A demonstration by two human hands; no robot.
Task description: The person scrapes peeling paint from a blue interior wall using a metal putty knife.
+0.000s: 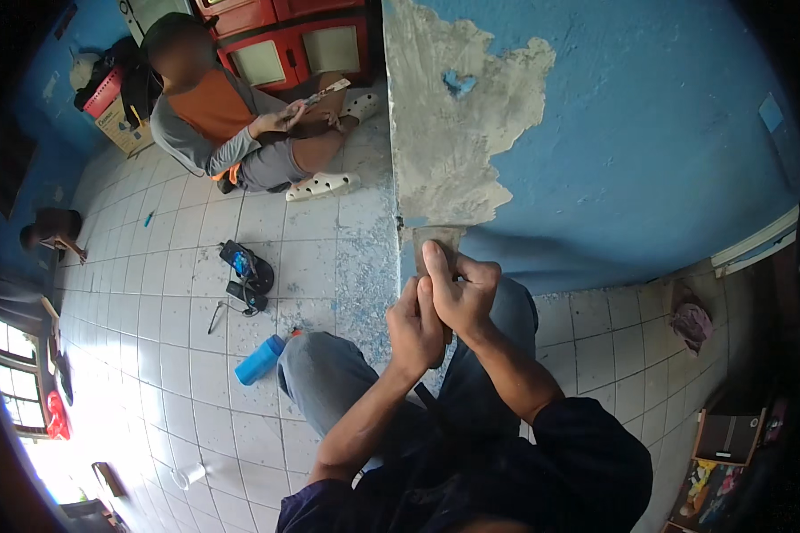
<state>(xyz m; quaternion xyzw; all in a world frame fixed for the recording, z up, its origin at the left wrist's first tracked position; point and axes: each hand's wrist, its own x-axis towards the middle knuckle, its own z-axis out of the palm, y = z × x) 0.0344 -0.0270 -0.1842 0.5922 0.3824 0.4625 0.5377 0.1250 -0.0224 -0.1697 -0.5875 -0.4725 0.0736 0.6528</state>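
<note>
Both my hands grip one scraper, a putty knife with a broad flat blade. My left hand wraps the handle lower down. My right hand holds it higher up, its thumb laid along the blade. The blade's edge meets the blue painted wall low down near its corner, just below a large bare grey patch with a ragged outline. A small spot of blue paint remains inside the patch. My fingers hide most of the handle.
Blue paint flakes litter the tiled floor beside the corner. A blue bottle lies near my left knee, past it a phone and cables. Another person sits cross-legged holding a tool, before a red cabinet. A farther person is at left.
</note>
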